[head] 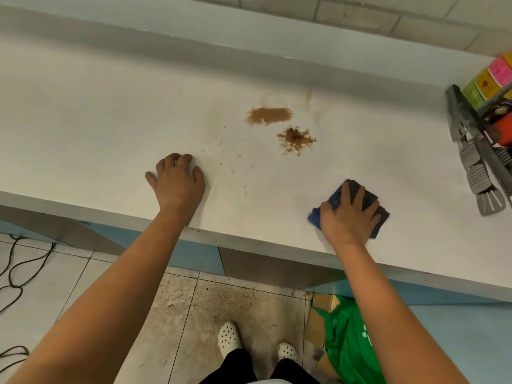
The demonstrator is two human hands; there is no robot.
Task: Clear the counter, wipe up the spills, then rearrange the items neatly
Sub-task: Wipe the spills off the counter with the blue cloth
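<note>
Right hand (349, 214): fingers spread flat over a folded dark blue cloth (371, 202), pressing it down onto the white counter top (110, 120); thumb tucked at the cloth's near-left corner. Nothing pinched, judging by the straight fingers.
Left hand (177, 182): palm down on the bare counter, fingertips bent a little, holding nothing; reads as a brace.
Cloth, position: under the right palm, close to the counter's front edge; its edges stick out beyond the fingertips and to both sides of the hand.
Cloth, handling: soft, light, limp; likely to bunch or slide out if pushed by fingertips alone. Best driven with the whole flat palm over its middle, corners kept folded under.
Smeared brown liquid patch (269, 115): ahead of the right hand and to its left, well apart from the cloth.
Grainy brown splatter (296, 138): nearer, ahead of the right fingertips and slightly left; looks gritty, so may drag and streak.
Small brown droplets (234, 169): between the two hands, closer to the left one.
Faint pale streaks: around both patches; the surface there is probably slick.
Grey plastic tongs and slotted utensils (471, 151): to the right of the right hand, beside a stack of colourful boxes (496, 81); apart from the cloth.
Step in hand: wiping, spills not yet lifted.
</note>
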